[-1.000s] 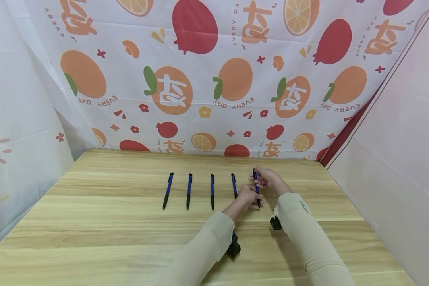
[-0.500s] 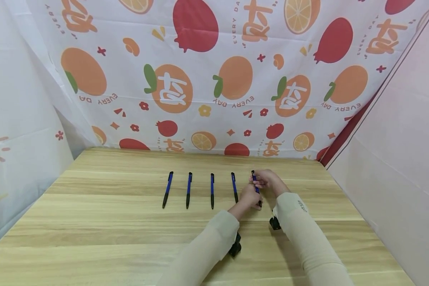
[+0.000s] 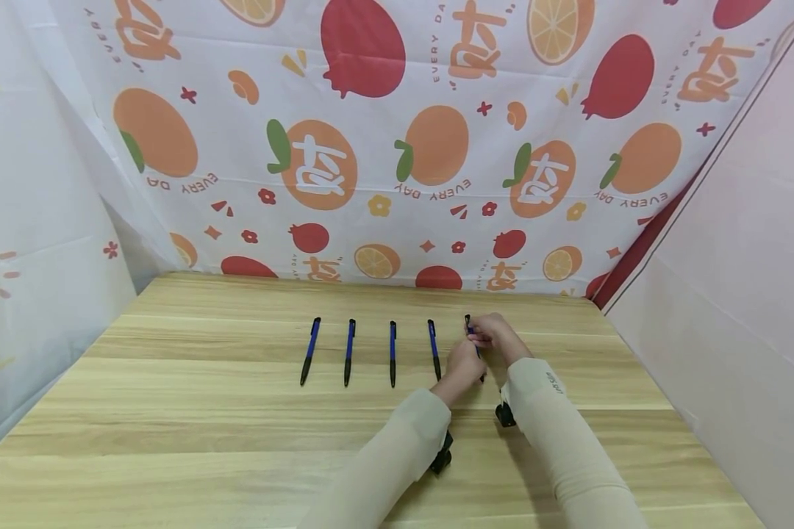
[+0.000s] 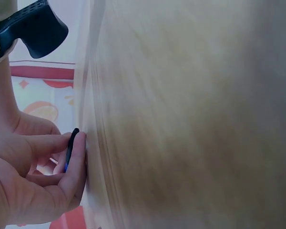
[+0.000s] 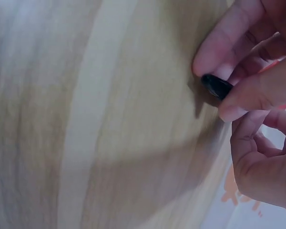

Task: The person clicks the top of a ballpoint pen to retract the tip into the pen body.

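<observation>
A blue-and-black click pen [image 3: 467, 322] lies between my two hands at the right end of a row of matching pens. My left hand [image 3: 462, 365] pinches its lower end; the black tip [image 5: 216, 87] pokes out between thumb and fingers in the right wrist view. At the pen's upper end, my right hand [image 3: 498, 334] grips the blue barrel with curled fingers. In the left wrist view the left hand [image 4: 40, 181] holds the black end [image 4: 72, 149] close over the table. Fingers hide much of the barrel. The neighbouring pen [image 3: 433, 344] lies just left of my left hand.
Further left, three similar pens lie spaced apart: one [image 3: 392, 353], another [image 3: 349, 353], and a slightly slanted one [image 3: 310, 351]. The wooden table [image 3: 238, 441] ends at a fruit-print cloth [image 3: 384, 176] behind, with a pale cloth [image 3: 734, 308] at the right.
My left hand has shifted slightly right and covers more of the pen's lower end. The pen's upper end has moved a little left, so it slants more. The other pens lie still.
</observation>
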Action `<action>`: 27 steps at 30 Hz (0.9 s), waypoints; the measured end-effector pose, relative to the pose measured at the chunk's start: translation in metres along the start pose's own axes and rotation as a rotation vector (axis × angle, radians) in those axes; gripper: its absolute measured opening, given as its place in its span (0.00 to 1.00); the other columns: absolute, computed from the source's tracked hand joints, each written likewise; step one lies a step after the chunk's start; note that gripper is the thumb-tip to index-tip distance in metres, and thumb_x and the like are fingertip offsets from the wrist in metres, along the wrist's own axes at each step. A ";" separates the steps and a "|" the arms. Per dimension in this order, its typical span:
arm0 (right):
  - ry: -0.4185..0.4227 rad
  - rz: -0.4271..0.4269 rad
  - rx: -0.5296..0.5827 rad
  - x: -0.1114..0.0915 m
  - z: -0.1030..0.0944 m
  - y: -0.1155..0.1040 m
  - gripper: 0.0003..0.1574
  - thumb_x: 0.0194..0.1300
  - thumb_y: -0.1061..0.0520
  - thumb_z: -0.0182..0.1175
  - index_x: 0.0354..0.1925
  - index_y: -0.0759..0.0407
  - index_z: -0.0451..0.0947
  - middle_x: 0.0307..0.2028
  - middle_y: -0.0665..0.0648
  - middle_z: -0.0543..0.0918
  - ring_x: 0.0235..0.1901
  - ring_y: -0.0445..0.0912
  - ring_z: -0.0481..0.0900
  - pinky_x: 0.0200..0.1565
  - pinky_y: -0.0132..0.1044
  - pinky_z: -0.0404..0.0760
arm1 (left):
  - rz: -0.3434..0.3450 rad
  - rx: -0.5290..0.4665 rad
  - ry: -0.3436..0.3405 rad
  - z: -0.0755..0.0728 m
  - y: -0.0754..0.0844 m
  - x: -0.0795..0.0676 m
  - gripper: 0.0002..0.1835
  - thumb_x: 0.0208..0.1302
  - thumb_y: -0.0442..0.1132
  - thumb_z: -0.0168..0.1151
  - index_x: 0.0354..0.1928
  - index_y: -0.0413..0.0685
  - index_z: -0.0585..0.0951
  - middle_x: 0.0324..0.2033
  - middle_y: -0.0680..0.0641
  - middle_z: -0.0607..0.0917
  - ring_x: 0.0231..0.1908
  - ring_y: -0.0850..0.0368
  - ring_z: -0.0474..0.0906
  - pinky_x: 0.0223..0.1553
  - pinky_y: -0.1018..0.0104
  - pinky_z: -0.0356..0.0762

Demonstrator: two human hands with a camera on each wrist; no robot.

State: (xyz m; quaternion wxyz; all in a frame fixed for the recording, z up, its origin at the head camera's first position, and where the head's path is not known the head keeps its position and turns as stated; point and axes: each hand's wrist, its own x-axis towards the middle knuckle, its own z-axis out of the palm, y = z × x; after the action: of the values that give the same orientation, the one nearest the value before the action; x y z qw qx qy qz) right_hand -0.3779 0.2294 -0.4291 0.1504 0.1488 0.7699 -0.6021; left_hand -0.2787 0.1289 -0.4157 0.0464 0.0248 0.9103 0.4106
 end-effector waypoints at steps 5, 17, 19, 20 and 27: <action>0.026 -0.051 0.012 0.088 -0.012 0.043 0.06 0.54 0.67 0.59 0.28 0.74 0.76 0.18 0.60 0.79 0.16 0.44 0.79 0.23 0.35 0.80 | 0.004 0.059 0.040 0.002 0.000 0.001 0.14 0.44 0.27 0.65 0.37 0.32 0.80 0.39 0.39 0.77 0.35 0.46 0.75 0.30 0.69 0.75; 0.128 -0.263 -0.219 0.130 -0.013 0.075 0.08 0.52 0.65 0.55 0.29 0.70 0.79 0.19 0.59 0.79 0.17 0.47 0.79 0.20 0.34 0.79 | 0.111 0.128 0.087 0.002 -0.003 0.000 0.09 0.48 0.26 0.62 0.35 0.35 0.81 0.36 0.39 0.79 0.37 0.47 0.74 0.32 0.62 0.74; 0.151 -0.281 -0.276 0.129 -0.012 0.074 0.09 0.50 0.65 0.55 0.29 0.71 0.79 0.19 0.59 0.78 0.16 0.47 0.78 0.18 0.35 0.78 | 0.111 0.140 0.087 0.002 -0.002 0.000 0.08 0.49 0.26 0.61 0.34 0.36 0.81 0.36 0.39 0.79 0.35 0.47 0.74 0.31 0.63 0.74; 0.163 -0.258 -0.315 0.121 -0.010 0.068 0.09 0.52 0.64 0.57 0.31 0.69 0.79 0.21 0.59 0.78 0.18 0.47 0.78 0.20 0.37 0.79 | 0.107 0.141 0.086 0.002 -0.002 0.000 0.08 0.50 0.26 0.61 0.34 0.36 0.81 0.36 0.38 0.79 0.34 0.48 0.73 0.30 0.63 0.74; 0.204 -0.185 -0.407 0.009 0.012 0.011 0.09 0.54 0.68 0.56 0.35 0.71 0.79 0.22 0.60 0.77 0.19 0.45 0.74 0.22 0.35 0.78 | 0.079 0.103 0.064 0.003 -0.003 0.001 0.05 0.49 0.26 0.61 0.31 0.34 0.80 0.39 0.35 0.76 0.26 0.50 0.70 0.26 0.64 0.72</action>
State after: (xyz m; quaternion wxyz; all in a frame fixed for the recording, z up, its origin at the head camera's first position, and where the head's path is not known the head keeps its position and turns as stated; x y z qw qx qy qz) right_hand -0.3808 0.2211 -0.4448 0.0432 0.1043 0.8969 -0.4276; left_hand -0.2791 0.1294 -0.4196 -0.0004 0.0500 0.9295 0.3654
